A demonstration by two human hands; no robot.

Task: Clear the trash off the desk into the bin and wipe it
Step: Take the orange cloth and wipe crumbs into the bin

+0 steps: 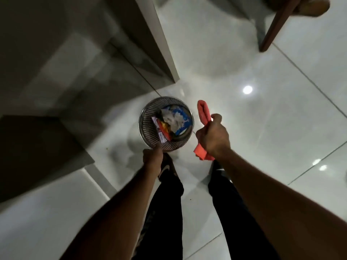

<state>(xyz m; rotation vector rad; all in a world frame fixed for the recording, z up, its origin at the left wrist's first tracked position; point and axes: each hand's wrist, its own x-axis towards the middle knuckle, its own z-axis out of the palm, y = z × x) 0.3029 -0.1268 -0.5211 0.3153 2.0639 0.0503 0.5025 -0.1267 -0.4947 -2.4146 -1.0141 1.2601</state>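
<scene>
One round mesh bin (166,124) on the tiled floor (272,119), wrappers and crumpled paper (171,121) inside, left hand (152,156) closed on its near rim, right hand (213,137) beside it — fingers clenched around a red cloth (202,114).

Overall light: dim indoors, my forearms and trouser legs nearly black.
Source: overhead lamps, seen only as reflections on the glossy floor tiles (262,119).
Glare: one round hot spot (247,89) ahead of me, two smaller ones (319,164) at my right.
Shadows: soft dark patch on the tiles under the mesh bin (148,126); the desk (37,151) at my left is murky.
Blur: motion smear everywhere, worst at the chair leg (276,25).
Distortion: wide-angle bending, tile joints curve, my arms balloon toward the lower corners.
</scene>
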